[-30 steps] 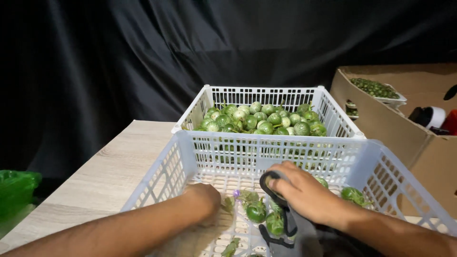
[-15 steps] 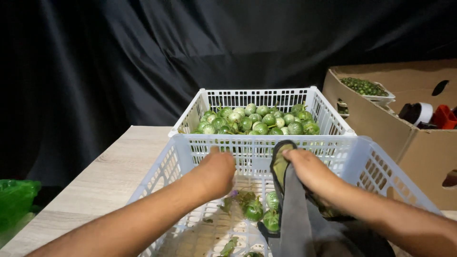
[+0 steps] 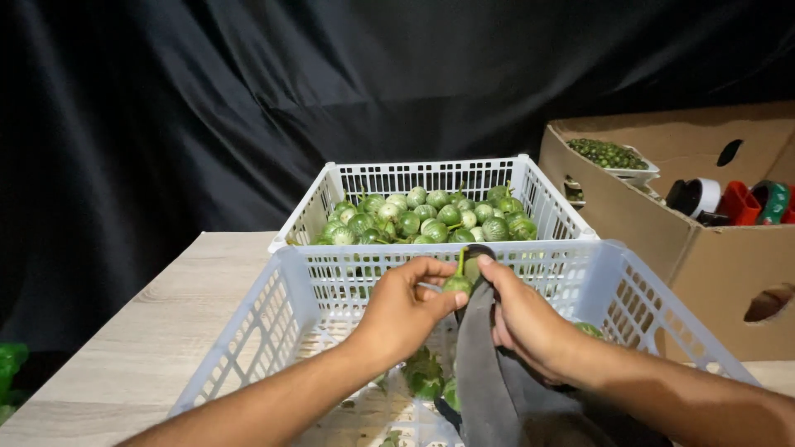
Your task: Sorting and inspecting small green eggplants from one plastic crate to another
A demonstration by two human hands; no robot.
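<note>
While both hands work above near basket (image 3: 273, 290), left hand (image 3: 406, 310) pinches small green eggplant (image 3: 456, 285) between thumb and fingers, stem up. Right hand (image 3: 530, 327) closed on grey cloth (image 3: 489, 372), touching eggplant. Far basket (image 3: 530, 178) full of same fruit. Risk, as judged: light pinch, fruit may slip into near basket; cloth could snag stem.

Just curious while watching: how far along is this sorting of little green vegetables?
The far white plastic basket already holds a heap. In hand: the left hand pinches one small round green eggplant, while the right hand holds a grey cloth. A few green ones remain in the near white basket.
</note>
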